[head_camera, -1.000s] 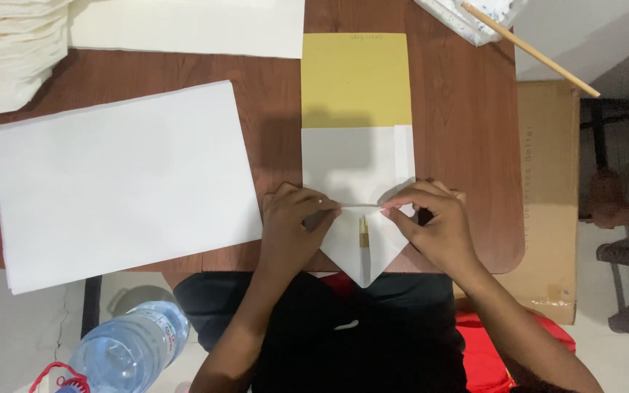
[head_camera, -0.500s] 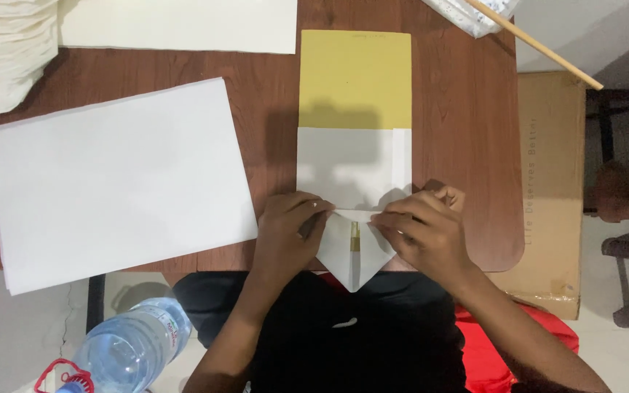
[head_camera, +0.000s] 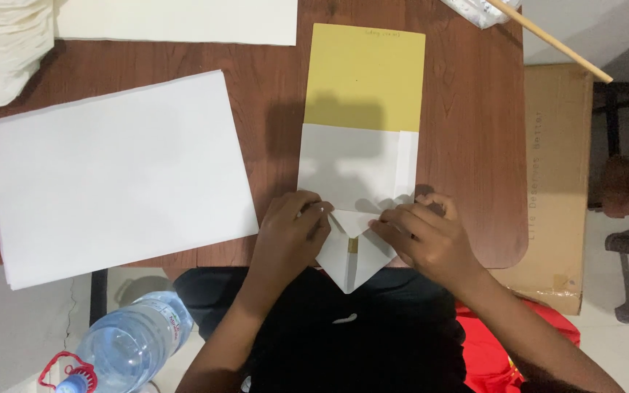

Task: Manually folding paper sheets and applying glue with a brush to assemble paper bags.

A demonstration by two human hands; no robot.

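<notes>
Since the earlier frame both hands are sliding slightly apart along the fold, and the pointed tip of the yellow-and-white paper (head_camera: 358,175) is showing more fully between them; the left hand (head_camera: 289,236) is lying just left of centre in the lower middle of the frame, its fingers pressed together and flattening the left flap; the right hand (head_camera: 431,240) is sitting just right of it, fingers close together and pressing down on the right flap; the paper is lying on the brown table (head_camera: 467,145) at centre, its yellow part pointing to the top and its point hanging over the near edge; a large white sheet (head_camera: 118,175) is lying at left, well apart; a clear water bottle (head_camera: 125,349) is sitting at lower left; a thin wooden stick (head_camera: 555,42) is crossing the upper right.
</notes>
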